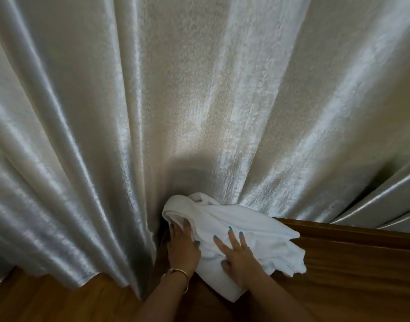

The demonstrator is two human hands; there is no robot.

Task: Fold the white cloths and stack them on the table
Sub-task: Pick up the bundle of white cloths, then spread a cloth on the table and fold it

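Low in the frame's centre, left hand (pixel 181 242) grips the bunched cloth (pixel 241 233) on the table (pixel 352 259) while right hand (pixel 237 254) presses flat, mid-fold; next, I'd judge, smoothing it square.

The light is dim and soft where I stand. It catches the curtain (pixel 199 89) in pale, shiny streaks along its folds, with grey hollows between them. A dark shadow pools at the curtain's foot, just above the cloth (pixel 234 228). The cloth is the brightest thing I see. The wide lens fans the folds outward toward the edges, and the fabric's texture looks slightly smeared.
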